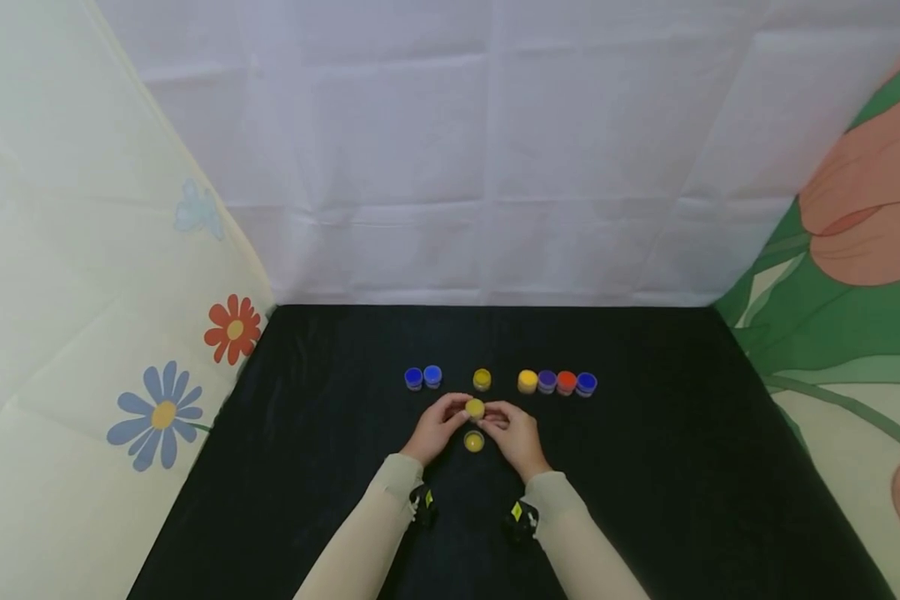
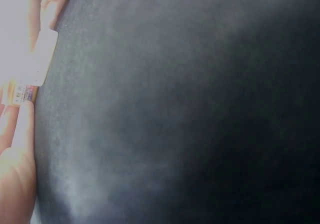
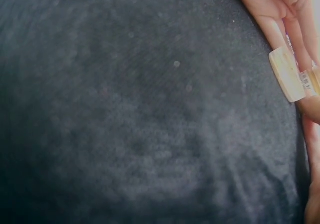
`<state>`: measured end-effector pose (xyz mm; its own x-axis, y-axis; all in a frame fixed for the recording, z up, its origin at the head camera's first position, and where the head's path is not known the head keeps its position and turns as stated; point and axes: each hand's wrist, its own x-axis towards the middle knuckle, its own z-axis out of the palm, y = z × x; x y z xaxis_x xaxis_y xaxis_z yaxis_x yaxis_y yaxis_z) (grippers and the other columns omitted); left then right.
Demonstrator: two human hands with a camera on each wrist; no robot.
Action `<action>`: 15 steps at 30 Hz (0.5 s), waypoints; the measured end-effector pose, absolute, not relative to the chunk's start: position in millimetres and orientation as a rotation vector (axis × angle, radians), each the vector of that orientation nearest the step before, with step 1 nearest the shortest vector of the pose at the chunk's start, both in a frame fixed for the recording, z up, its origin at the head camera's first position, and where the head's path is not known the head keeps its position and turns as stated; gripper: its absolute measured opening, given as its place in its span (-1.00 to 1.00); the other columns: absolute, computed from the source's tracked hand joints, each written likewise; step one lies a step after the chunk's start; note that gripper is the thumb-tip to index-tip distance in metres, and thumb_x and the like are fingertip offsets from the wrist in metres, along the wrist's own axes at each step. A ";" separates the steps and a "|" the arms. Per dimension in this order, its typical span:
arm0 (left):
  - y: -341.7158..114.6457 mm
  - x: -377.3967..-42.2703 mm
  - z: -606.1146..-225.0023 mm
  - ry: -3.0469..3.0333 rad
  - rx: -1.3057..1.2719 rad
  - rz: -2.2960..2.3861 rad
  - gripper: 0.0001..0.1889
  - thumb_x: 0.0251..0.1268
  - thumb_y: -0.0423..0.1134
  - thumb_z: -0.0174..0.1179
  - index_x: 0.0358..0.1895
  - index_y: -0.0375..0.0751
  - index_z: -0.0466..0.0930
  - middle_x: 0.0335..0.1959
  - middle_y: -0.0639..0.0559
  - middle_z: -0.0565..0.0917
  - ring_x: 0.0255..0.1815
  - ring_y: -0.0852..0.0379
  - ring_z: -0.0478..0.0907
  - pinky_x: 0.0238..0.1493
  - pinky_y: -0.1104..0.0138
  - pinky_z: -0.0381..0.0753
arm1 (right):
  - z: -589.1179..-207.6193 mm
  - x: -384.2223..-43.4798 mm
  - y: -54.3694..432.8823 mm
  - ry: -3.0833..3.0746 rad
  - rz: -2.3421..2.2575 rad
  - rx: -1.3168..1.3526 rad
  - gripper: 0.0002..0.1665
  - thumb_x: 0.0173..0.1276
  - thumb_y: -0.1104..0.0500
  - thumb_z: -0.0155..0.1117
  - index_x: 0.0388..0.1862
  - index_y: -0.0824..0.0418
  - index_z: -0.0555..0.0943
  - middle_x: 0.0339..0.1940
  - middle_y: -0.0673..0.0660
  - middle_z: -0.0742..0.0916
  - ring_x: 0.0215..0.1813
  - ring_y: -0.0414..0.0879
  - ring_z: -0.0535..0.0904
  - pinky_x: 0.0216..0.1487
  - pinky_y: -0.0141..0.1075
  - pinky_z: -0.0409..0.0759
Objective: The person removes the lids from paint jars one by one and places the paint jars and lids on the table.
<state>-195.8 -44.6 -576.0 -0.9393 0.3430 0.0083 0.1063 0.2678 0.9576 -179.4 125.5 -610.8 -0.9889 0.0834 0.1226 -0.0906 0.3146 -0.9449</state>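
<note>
Both hands meet near the middle of the black table around a small round pot with a yellow top (image 1: 476, 408). My left hand (image 1: 441, 429) pinches its left side with fingers and thumb. From the other side, the fingertips of my right hand (image 1: 516, 433) grip it. The left wrist view catches a pale, wide end of the pot (image 2: 46, 59) beside a narrower labelled part; the right wrist view shows the same pale end (image 3: 287, 75) and a label with a barcode. Just nearer than the hands, a second yellow pot (image 1: 474, 442) sits on the table.
Beyond the hands stands another yellow pot (image 1: 482, 380). Two blue pots (image 1: 423, 377) are to its left. A row to its right holds a light yellow pot (image 1: 527, 382), a purple pot (image 1: 547, 382), a red pot (image 1: 566, 383) and a blue pot (image 1: 587, 384).
</note>
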 end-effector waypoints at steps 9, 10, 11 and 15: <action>-47.6 -190.0 -560.9 2.277 0.456 1.719 -0.60 0.55 -0.39 0.08 0.35 -0.44 0.43 0.26 -0.31 0.57 0.29 -0.24 0.50 0.31 -0.06 0.44 | -610.8 -178.7 124.8 -2.427 1.760 0.025 -0.73 0.24 0.39 0.48 -0.06 0.34 0.72 -0.18 0.21 0.79 -0.16 0.02 0.75 -0.10 -0.23 0.71; -47.6 -190.8 -562.2 2.279 0.459 1.706 -0.59 0.56 -0.38 0.07 0.38 -0.43 0.42 0.29 -0.30 0.55 0.30 -0.23 0.49 0.33 -0.07 0.42 | -610.9 -178.5 124.8 -2.430 1.757 0.025 -0.73 0.24 0.39 0.48 -0.06 0.34 0.72 -0.18 0.20 0.79 -0.16 0.02 0.75 -0.10 -0.23 0.71; -47.6 -191.6 -564.1 2.287 0.460 1.693 -0.58 0.57 -0.37 0.06 0.39 -0.42 0.42 0.30 -0.30 0.55 0.31 -0.23 0.49 0.33 -0.08 0.41 | -610.9 -178.5 124.9 -2.430 1.756 0.025 -0.73 0.24 0.39 0.48 -0.06 0.33 0.72 -0.18 0.20 0.79 -0.16 0.02 0.75 -0.10 -0.23 0.71; -47.0 -198.7 -581.7 2.325 0.453 1.664 -0.60 0.59 -0.34 0.04 0.39 -0.37 0.44 0.30 -0.27 0.55 0.30 -0.23 0.48 0.34 -0.13 0.38 | -611.4 -178.4 125.1 -2.429 1.752 0.024 -0.73 0.24 0.39 0.48 -0.07 0.33 0.72 -0.18 0.20 0.79 -0.16 0.01 0.75 -0.10 -0.23 0.71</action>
<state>-198.7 -47.0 -581.7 -0.9214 0.3882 -0.0189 0.1074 0.3011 0.9475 -178.4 125.1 -611.4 -0.9891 0.0728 0.1278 -0.0983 0.3194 -0.9425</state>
